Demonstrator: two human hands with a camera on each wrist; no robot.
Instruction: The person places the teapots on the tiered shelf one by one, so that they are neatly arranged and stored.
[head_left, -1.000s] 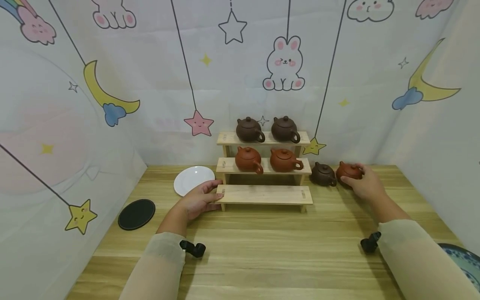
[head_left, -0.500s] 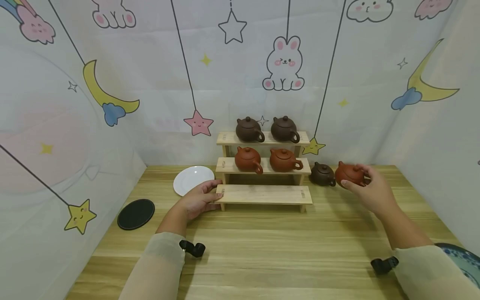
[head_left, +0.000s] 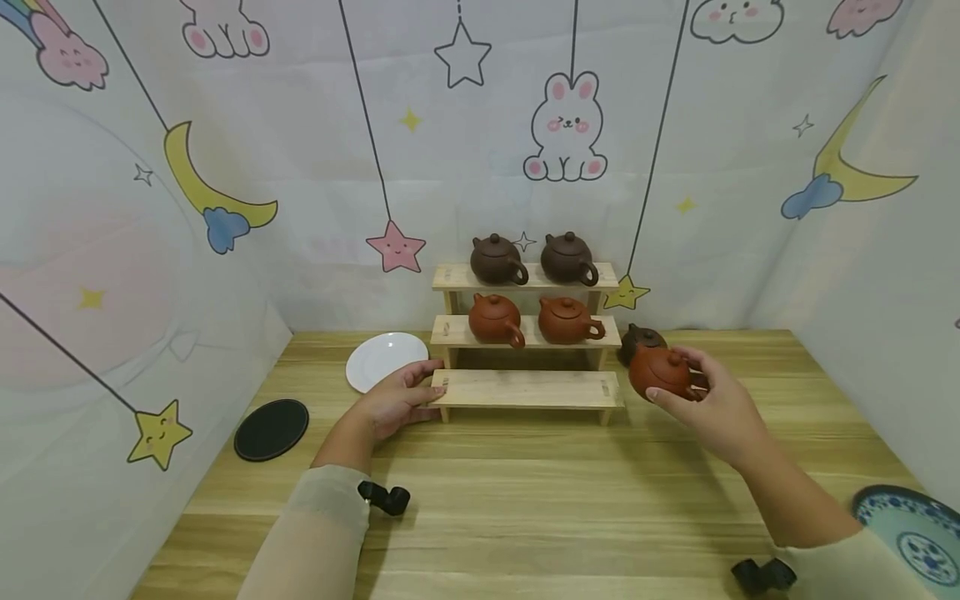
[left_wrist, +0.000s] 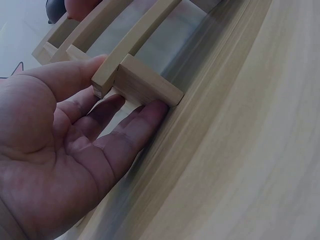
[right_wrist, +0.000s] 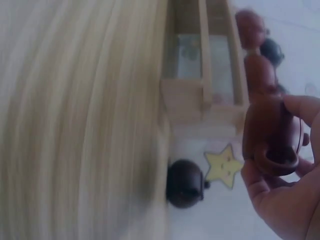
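Note:
My right hand (head_left: 716, 408) holds a reddish-brown clay teapot (head_left: 658, 372) above the table, fingers and thumb on either side of its body near the handle. In the right wrist view this teapot (right_wrist: 270, 132) shows its handle towards the palm. My left hand (head_left: 401, 400) grips the left end of a three-tier wooden stand (head_left: 525, 389); in the left wrist view the thumb lies on the lowest shelf (left_wrist: 112, 67) and the fingers touch its leg. Two dark brown teapots stand on the top tier, two reddish ones on the middle tier. Nothing stands on the lowest tier.
A dark teapot (head_left: 641, 340), partly hidden by the held one, stands on the table right of the stand. A white plate (head_left: 382, 354) and a black round mat (head_left: 272, 429) lie at left. A blue-patterned plate (head_left: 918, 533) sits at the right edge.
My right hand has lifted the reddish teapot off the table and carried it left and nearer, in front of the dark teapot. The left hand has stayed on the stand.

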